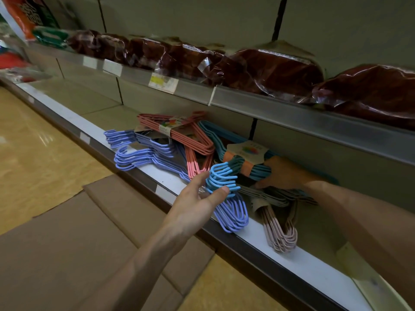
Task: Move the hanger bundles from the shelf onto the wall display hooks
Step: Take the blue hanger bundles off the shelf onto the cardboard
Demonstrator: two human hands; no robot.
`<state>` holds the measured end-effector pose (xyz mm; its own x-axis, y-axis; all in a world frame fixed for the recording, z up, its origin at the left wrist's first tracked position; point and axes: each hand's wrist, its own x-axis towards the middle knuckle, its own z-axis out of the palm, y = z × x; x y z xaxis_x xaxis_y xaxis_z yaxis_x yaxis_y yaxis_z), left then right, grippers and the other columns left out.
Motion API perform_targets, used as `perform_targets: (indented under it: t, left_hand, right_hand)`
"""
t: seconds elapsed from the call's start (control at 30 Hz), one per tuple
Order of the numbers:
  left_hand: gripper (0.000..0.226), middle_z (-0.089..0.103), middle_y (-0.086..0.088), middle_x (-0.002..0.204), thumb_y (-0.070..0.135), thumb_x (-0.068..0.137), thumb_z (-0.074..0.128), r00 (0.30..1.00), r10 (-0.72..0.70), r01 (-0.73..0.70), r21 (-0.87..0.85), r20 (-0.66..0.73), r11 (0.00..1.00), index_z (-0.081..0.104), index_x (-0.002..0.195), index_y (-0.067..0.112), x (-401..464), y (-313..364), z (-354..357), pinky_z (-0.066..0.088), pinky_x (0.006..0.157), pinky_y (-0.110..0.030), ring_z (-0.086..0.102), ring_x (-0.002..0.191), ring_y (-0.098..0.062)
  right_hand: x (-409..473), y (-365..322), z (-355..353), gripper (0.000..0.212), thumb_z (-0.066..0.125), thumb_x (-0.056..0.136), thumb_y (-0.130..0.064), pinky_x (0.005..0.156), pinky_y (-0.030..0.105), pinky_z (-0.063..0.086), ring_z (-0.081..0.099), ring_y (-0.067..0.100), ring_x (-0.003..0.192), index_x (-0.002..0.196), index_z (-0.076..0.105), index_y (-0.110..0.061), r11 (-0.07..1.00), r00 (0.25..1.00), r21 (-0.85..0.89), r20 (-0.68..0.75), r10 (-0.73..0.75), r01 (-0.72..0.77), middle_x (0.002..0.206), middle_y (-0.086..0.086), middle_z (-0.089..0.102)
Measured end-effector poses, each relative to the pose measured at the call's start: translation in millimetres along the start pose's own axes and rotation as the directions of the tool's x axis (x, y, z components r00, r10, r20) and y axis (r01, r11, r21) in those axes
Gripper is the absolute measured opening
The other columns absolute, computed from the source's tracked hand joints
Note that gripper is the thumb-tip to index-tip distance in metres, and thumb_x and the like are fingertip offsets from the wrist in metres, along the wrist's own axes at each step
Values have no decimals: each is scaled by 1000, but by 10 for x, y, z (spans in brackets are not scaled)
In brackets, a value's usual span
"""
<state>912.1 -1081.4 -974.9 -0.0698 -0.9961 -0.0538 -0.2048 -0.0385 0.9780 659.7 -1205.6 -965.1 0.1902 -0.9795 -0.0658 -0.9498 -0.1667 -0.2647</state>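
Several hanger bundles lie on the low shelf [298, 263]. A teal-blue bundle [238, 167] with a paper label has its hooks at the shelf's front. My right hand [285, 173] is closed around its body from the right. My left hand [197, 205] is at its blue hooks, thumb and fingers apart and touching them. Left of it lie a pink bundle [179, 133] and a purple bundle [143, 153]. Under my hands sit another purple bundle [233, 214] and a pale pink-beige one [280, 230]. No wall hooks are in view.
The upper shelf [269, 108] carries dark red goods in clear plastic bags [274, 70]. A flattened cardboard box [74, 243] lies on the yellow floor below my left arm. Colourful packages [27, 16] fill the far left.
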Motion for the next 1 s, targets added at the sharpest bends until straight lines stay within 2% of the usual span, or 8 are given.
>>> perform_targets:
  t: [0.1,0.2,0.27,0.5,0.6,0.73,0.87,1.0]
  left_hand:
    - [59,60,52,87,44,91,67,999,29,-27,-49,24,998,40,143,43,-10,37,-2,44,78,-17,60,92,23]
    - [60,57,55,89,33,93,67,998,56,-53,-85,35,995,38,146,39,-5,93,12,48,68,-6,57,92,27]
    - [61,59,52,94,27,94,67,996,75,-70,-115,44,991,39,147,35,-6,130,32,44,69,3,57,97,25]
    - [55,68,25,116,18,95,66,989,144,-138,-131,43,982,47,145,29,-55,247,37,45,74,1,61,107,15]
    - [43,71,27,104,29,94,66,990,140,-140,-68,-8,988,54,136,33,-145,269,-73,42,68,4,62,97,18]
    - [32,68,24,113,37,92,66,985,135,-133,26,-111,991,61,124,36,-300,281,-345,45,73,-6,63,96,16]
    - [30,66,17,116,27,93,67,959,168,-148,101,-228,984,63,122,29,-435,264,-699,44,68,0,61,89,18]
    - [33,66,2,121,13,93,66,915,260,-155,327,-309,932,60,126,18,-581,234,-1097,51,91,-18,65,100,-4]
  right_hand:
    - [-42,17,14,50,82,77,-42,75,31,48,60,18,90,118,66,-18,999,997,46,-74,-10,14,118,6,68]
    - [-126,22,-4,36,78,81,-41,74,35,54,67,21,88,111,70,-23,998,983,51,-185,-12,22,107,4,73]
    - [-182,22,-36,32,75,84,-42,70,32,50,67,22,87,111,70,-26,1000,968,24,-251,-12,18,105,3,74]
    - [-313,-1,-176,38,76,85,-39,70,30,41,66,31,95,116,69,-17,996,921,89,-388,43,-9,110,10,71]
    - [-363,-81,-214,34,76,85,-38,71,30,42,65,28,94,113,70,-20,994,927,107,-374,13,29,109,6,72]
    - [-423,-314,-206,24,74,84,-42,77,36,52,65,23,91,105,70,-29,994,940,61,-334,-67,92,103,-2,71]
    - [-401,-681,-171,25,76,84,-36,69,32,45,67,24,94,106,71,-25,968,935,65,-283,-214,242,100,1,73]
    - [-398,-1152,-147,32,74,82,-50,63,33,33,63,30,89,100,70,-24,910,843,-127,-344,-413,394,93,8,70]
